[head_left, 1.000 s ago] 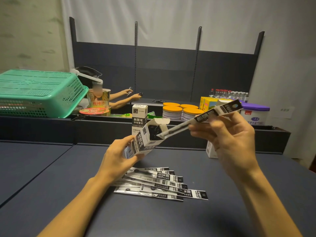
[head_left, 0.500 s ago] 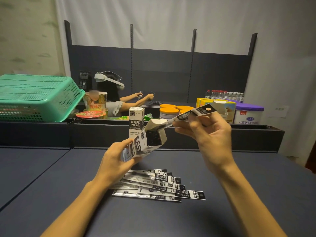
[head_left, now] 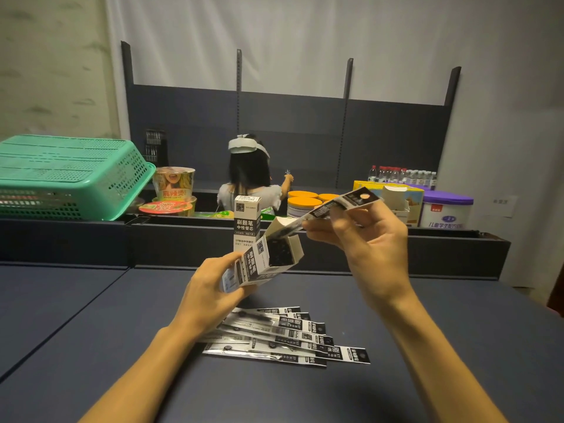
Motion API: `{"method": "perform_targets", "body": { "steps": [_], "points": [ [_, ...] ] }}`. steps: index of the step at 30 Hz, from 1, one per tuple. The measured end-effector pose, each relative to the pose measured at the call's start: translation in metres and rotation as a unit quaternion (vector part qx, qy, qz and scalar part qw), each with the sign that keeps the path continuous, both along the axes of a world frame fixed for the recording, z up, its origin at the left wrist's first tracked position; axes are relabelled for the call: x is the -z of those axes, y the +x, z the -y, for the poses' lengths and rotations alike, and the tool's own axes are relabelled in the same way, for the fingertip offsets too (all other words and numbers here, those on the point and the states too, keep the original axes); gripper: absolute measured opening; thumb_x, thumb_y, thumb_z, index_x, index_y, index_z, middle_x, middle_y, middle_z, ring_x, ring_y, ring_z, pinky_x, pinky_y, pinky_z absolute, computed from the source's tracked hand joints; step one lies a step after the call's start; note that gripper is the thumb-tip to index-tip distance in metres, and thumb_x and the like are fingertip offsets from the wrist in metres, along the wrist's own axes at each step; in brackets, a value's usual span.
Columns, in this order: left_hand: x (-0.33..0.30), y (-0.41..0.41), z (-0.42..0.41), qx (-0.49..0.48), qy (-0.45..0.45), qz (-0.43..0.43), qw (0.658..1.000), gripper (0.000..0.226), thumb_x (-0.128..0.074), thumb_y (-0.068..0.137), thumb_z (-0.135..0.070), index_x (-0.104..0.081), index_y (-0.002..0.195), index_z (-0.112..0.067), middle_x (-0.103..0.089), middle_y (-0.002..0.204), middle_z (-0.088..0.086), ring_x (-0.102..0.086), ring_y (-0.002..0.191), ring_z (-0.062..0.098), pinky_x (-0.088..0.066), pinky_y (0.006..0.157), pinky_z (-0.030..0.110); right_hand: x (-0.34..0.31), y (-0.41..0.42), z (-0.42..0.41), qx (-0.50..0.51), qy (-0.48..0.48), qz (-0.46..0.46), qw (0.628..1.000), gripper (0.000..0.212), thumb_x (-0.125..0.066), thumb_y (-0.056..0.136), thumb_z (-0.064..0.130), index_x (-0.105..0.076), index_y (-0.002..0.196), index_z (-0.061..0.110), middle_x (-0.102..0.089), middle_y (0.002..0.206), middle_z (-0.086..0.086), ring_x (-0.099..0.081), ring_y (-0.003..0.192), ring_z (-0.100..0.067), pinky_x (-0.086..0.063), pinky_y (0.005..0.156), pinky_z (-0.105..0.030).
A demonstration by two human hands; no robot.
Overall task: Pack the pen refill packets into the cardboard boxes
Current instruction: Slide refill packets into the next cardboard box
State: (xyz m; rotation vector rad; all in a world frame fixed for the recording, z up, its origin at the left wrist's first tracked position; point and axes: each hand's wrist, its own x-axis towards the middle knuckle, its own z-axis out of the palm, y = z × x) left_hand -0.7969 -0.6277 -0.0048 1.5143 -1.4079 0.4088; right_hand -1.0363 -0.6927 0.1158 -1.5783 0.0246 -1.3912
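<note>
Open cardboard box (head_left: 262, 264), tilted, dark refill ends visible inside; left hand (head_left: 210, 293) curled around its lower half above the tabletop (head_left: 91, 346). Right hand (head_left: 369, 239) pinches a flat glossy refill packet (head_left: 332, 207), lower end inside the box mouth. Loose packets (head_left: 283, 334) fanned mid-tabletop. Closed box (head_left: 246, 219) upright near far edge. Green mesh basket (head_left: 67, 175) upturned on the ledge, far left.

**Refill Packets and Boxes**

Open box (head_left: 259, 264): black-and-white, tilted, flaps up, held above the table. One packet (head_left: 335, 206): long, narrow, slanted, lower end entering the box mouth. Loose packets (head_left: 283, 337): fanned flat on the table below. Second box (head_left: 246, 221): closed, upright, behind.
</note>
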Motion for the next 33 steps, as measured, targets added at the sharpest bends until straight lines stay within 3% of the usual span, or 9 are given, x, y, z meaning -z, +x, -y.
{"method": "perform_targets", "body": {
  "steps": [5,9,13,16,20,24,27,30,33],
  "points": [
    [-0.001,-0.002,0.000,0.005,-0.004,0.001,1.000,0.065,-0.077,0.072,-0.041,-0.045,0.129,-0.034,-0.052,0.111,-0.017,-0.054,0.101,0.006,-0.046,0.080,0.018,0.011,0.011,0.006,-0.015,-0.009,-0.018,1.000,0.016,-0.058,0.091,0.002,-0.059,0.105,-0.007,-0.072,0.095,-0.021,-0.074,0.081,-0.029,-0.060,0.069,-0.036],
    [-0.004,-0.005,-0.001,0.001,-0.010,0.010,1.000,0.065,-0.075,0.072,-0.049,-0.045,0.129,-0.037,-0.048,0.111,-0.032,-0.049,0.104,-0.007,-0.039,0.073,0.010,0.029,0.023,0.019,0.085,-0.113,-0.101,0.985,0.014,-0.070,0.088,0.018,-0.070,0.101,0.012,-0.074,0.086,-0.004,-0.070,0.076,-0.024,-0.058,0.064,-0.039],
    [-0.002,-0.003,0.000,0.004,-0.006,0.007,1.000,0.064,-0.075,0.073,-0.048,-0.047,0.129,-0.035,-0.054,0.112,-0.018,-0.054,0.102,0.002,-0.046,0.079,0.017,0.039,0.030,0.033,0.220,-0.248,-0.140,0.933,0.007,-0.073,0.084,0.017,-0.074,0.090,0.014,-0.063,0.076,0.000,-0.052,0.063,-0.012,-0.042,0.058,-0.018],
    [0.000,-0.001,0.000,0.002,-0.002,0.014,1.000,0.066,-0.074,0.072,-0.047,-0.049,0.131,-0.031,-0.053,0.112,-0.016,-0.053,0.102,0.004,-0.047,0.082,0.019,0.038,0.031,0.034,0.236,-0.259,-0.169,0.921,0.007,-0.075,0.082,0.014,-0.072,0.082,0.008,-0.058,0.077,-0.001,-0.047,0.063,-0.011,-0.035,0.058,-0.011],
    [-0.001,-0.003,0.001,0.003,0.000,0.009,1.000,0.067,-0.077,0.071,-0.039,-0.051,0.131,-0.025,-0.058,0.114,-0.007,-0.055,0.103,0.009,-0.047,0.082,0.019,0.035,0.027,0.027,0.231,-0.282,-0.124,0.923,0.012,-0.073,0.084,0.016,-0.072,0.094,0.011,-0.063,0.078,0.003,-0.049,0.060,-0.009,-0.040,0.055,-0.018],
    [0.000,-0.002,0.002,0.006,0.007,0.010,1.000,0.067,-0.075,0.072,-0.046,-0.051,0.132,-0.025,-0.059,0.115,-0.006,-0.055,0.104,0.011,-0.050,0.083,0.023,0.033,0.029,0.027,0.224,-0.295,-0.128,0.920,0.018,-0.068,0.087,0.022,-0.073,0.102,0.011,-0.068,0.081,0.002,-0.051,0.061,-0.011,-0.041,0.055,-0.021],
    [-0.001,-0.002,0.001,0.005,0.009,0.009,1.000,0.067,-0.075,0.072,-0.043,-0.051,0.131,-0.025,-0.059,0.115,-0.007,-0.055,0.102,0.010,-0.046,0.080,0.018,0.035,0.035,0.033,0.253,-0.320,-0.170,0.897,0.018,-0.069,0.085,0.018,-0.073,0.098,0.008,-0.067,0.087,-0.002,-0.049,0.071,-0.007,-0.038,0.065,-0.013],
    [0.000,-0.003,0.001,0.008,0.009,0.008,1.000,0.066,-0.075,0.071,-0.039,-0.051,0.131,-0.025,-0.057,0.114,-0.010,-0.055,0.102,0.009,-0.045,0.080,0.017,0.038,0.039,0.036,0.249,-0.315,-0.208,0.892,0.023,-0.068,0.082,0.020,-0.074,0.101,0.007,-0.063,0.097,-0.004,-0.054,0.086,-0.013,-0.040,0.073,-0.015],
    [0.001,-0.001,0.002,-0.001,0.014,0.011,1.000,0.067,-0.081,0.071,-0.031,-0.052,0.131,-0.024,-0.060,0.115,-0.007,-0.053,0.102,0.006,-0.041,0.077,0.013,0.038,0.038,0.030,0.231,-0.304,-0.189,0.905,0.023,-0.069,0.083,0.020,-0.071,0.103,0.009,-0.063,0.094,0.003,-0.051,0.080,-0.008,-0.041,0.070,-0.017]
  ]
}}
